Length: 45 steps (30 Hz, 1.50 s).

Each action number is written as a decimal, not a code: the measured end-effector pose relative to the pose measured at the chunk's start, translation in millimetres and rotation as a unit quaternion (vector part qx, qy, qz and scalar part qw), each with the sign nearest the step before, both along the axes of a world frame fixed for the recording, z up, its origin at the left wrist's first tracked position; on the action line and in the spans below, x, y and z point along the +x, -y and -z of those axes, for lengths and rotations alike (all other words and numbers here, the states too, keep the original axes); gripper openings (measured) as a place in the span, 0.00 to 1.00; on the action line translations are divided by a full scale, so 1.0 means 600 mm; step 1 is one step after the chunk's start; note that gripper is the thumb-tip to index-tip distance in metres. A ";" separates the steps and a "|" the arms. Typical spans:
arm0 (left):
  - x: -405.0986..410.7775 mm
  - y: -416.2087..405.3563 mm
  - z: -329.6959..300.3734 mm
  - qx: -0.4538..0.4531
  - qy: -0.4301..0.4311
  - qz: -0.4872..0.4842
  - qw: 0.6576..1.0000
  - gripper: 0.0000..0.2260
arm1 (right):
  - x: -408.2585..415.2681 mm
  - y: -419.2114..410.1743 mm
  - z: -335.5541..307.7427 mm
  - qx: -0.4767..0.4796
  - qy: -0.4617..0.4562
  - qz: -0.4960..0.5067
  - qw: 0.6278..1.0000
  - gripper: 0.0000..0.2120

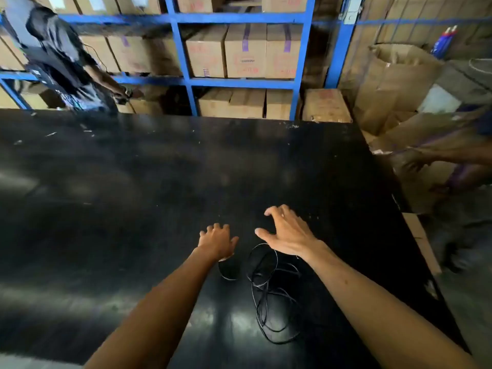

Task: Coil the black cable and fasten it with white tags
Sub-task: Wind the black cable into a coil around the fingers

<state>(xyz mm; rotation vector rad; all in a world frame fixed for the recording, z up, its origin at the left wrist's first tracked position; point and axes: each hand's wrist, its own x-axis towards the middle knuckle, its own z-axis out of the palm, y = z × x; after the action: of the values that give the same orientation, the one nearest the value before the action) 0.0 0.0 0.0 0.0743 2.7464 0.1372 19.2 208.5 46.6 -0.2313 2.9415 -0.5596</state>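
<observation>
A thin black cable (266, 291) lies in loose tangled loops on the black table (133, 195), near its front right part. My left hand (218, 241) hovers palm down just left of the loops, fingers apart, holding nothing; a small loop of the cable shows under its wrist. My right hand (286, 233) is spread over the far end of the loops, fingers curled down, nothing gripped. No white tags are visible.
Blue shelving (183, 49) stacked with cardboard boxes (245, 51) stands behind the table. A person in dark clothes (61, 62) is at the back left. Open cardboard boxes (394, 83) and another person's blurred arm (439, 153) are to the right.
</observation>
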 end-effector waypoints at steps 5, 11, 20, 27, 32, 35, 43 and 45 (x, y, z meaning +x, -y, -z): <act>0.015 0.028 0.047 0.000 0.023 -0.052 0.998 0.26 | 0.007 0.061 0.078 0.025 0.068 -0.060 0.996 0.28; 0.010 0.032 0.087 0.050 0.056 -0.114 0.991 0.19 | 0.001 0.109 0.152 0.058 0.109 -0.130 0.984 0.22; -0.037 0.026 0.123 0.089 0.113 -0.197 0.970 0.16 | 0.002 0.145 0.223 0.115 0.102 -0.207 0.966 0.11; -0.114 0.037 0.100 0.506 0.176 -0.439 0.721 0.04 | -0.036 0.104 0.213 -0.131 0.189 -0.091 0.969 0.07; -0.145 0.011 0.042 0.642 0.159 -0.417 0.623 0.03 | -0.064 0.091 0.136 -0.336 0.138 0.048 0.931 0.08; -0.152 -0.009 0.011 0.727 0.144 -0.409 0.533 0.06 | -0.067 0.082 0.096 -0.427 0.123 0.084 0.892 0.08; -0.133 -0.063 -0.077 0.843 0.188 -0.231 0.447 0.22 | -0.027 0.016 0.043 -0.510 0.153 0.026 0.846 0.10; -0.127 -0.081 -0.090 0.849 0.188 -0.199 0.451 0.19 | -0.021 0.006 0.034 -0.531 0.142 0.023 0.835 0.11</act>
<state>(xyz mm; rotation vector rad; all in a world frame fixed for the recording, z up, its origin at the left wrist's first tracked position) -76.1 48.4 53.8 -0.0755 1.0099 2.4570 6.6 204.9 26.4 -0.1499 2.0366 -1.9705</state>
